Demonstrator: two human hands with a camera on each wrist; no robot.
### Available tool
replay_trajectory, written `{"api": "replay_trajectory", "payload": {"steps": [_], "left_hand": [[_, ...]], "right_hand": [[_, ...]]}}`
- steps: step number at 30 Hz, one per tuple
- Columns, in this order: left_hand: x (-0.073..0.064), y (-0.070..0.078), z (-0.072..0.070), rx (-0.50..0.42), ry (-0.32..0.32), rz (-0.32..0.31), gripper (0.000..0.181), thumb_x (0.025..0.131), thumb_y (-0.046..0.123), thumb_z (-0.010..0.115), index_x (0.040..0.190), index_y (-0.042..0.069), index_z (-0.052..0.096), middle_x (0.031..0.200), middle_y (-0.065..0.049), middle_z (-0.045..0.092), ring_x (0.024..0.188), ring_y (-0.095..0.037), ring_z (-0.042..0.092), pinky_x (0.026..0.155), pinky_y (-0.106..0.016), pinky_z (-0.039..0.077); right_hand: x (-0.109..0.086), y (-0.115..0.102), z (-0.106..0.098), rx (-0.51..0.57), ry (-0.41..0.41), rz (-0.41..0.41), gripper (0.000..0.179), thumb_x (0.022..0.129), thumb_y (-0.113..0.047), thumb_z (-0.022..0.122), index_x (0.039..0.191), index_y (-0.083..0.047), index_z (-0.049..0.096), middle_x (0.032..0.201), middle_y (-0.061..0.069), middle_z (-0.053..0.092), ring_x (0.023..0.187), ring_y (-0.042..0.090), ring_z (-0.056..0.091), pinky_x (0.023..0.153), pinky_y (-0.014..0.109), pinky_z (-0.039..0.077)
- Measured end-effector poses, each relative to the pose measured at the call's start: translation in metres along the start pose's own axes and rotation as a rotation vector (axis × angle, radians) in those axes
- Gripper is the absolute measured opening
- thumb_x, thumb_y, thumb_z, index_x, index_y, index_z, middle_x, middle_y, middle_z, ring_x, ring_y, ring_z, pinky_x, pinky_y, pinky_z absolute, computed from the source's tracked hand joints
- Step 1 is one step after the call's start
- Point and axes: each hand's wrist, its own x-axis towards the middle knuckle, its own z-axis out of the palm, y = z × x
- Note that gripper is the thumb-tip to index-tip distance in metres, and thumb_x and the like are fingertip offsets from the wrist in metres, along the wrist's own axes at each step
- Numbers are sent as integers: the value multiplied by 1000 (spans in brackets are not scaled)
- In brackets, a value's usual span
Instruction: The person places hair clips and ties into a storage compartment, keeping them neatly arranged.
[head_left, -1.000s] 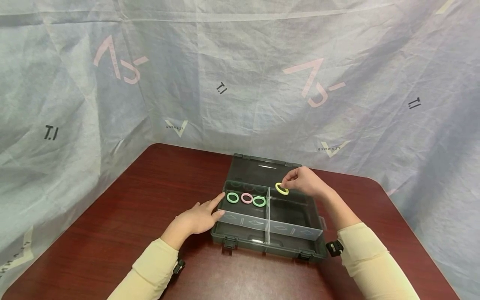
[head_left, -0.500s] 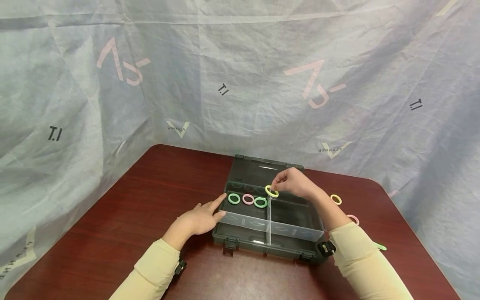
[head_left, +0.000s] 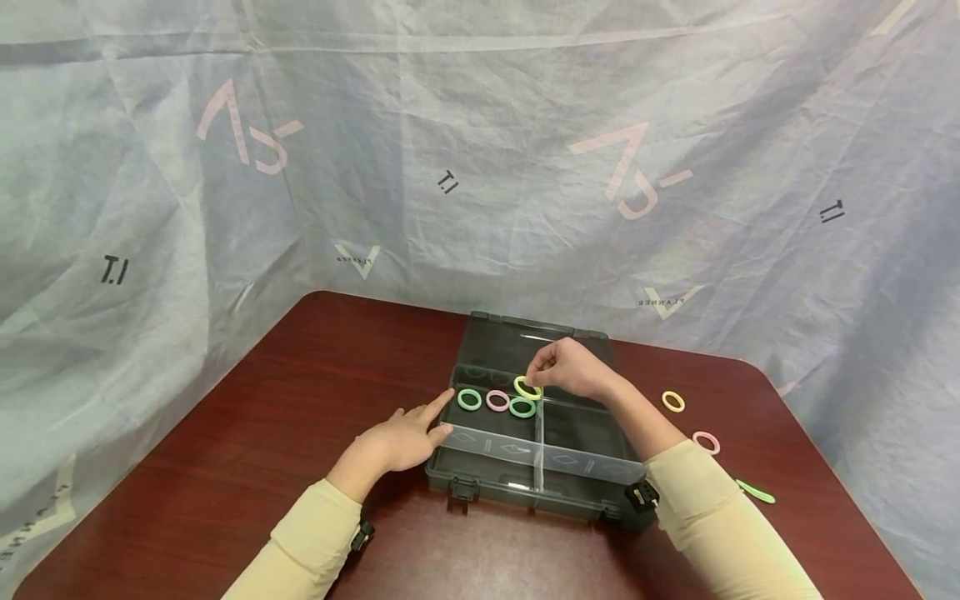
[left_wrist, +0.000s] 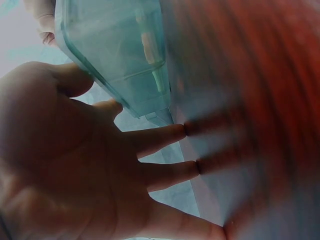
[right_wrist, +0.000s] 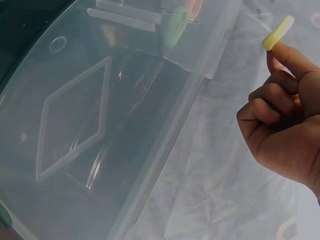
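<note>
A dark translucent divided box (head_left: pixel 555 500) lies with its lid (head_left: pixel 495 337) swung back. My right hand (head_left: pixel 573 367) pinches a yellow hair tie (head_left: pixel 529 397) between thumb and index finger, over the back left compartment. The right wrist view shows the yellow hair tie (right_wrist: pixel 277 35) edge-on at the fingertips, the other fingers curled in. In that compartment lie a green hair tie (head_left: pixel 469 409), a pink one (head_left: pixel 498 410) and another green one (head_left: pixel 522 416) in a row. My left hand (head_left: pixel 401 437) has its fingers spread, with thumb and index finger at the box's left rim.
To the right of the box, a yellow hair tie (head_left: pixel 664 400), a pink one (head_left: pixel 695 437) and a narrow green one (head_left: pixel 757 492) lie on the red-brown table (head_left: pixel 300 383). Clear dividers (head_left: pixel 487 442) split the box. A grey cloth (head_left: pixel 480 225) hangs behind.
My right hand has moved left with the yellow hair tie, from over the back right compartment to over the back left one. The arm now uncovers hair ties on the right. My left hand stays.
</note>
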Motion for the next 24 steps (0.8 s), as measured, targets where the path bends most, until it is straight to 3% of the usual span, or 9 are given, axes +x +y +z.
{"api": "replay_trajectory", "payload": {"steps": [10, 18, 24], "left_hand": [[-1, 0, 0, -5, 0, 3, 64, 110, 42, 41, 165, 29, 12, 162, -18, 29, 147, -53, 18, 112, -70, 21], [-2, 1, 0, -11, -5, 1, 64, 110, 42, 41, 165, 29, 12, 162, -18, 29, 147, -53, 17, 112, -71, 21], [-3, 2, -1, -13, -2, -2, 63, 110, 42, 41, 165, 29, 13, 162, -19, 29, 147, -53, 18, 112, -71, 21]], "right_hand": [[1, 4, 2, 8, -38, 27, 7, 92, -16, 77, 86, -12, 78, 80, 0, 71, 71, 17, 54, 69, 35, 47], [4, 4, 10, -42, -115, -59, 7, 90, -11, 77, 83, -9, 79, 77, 8, 72, 61, 13, 46, 62, 32, 43], [6, 0, 15, -75, -130, -61, 9, 89, -9, 77, 80, -12, 79, 76, 4, 72, 61, 11, 47, 61, 31, 43]]}}
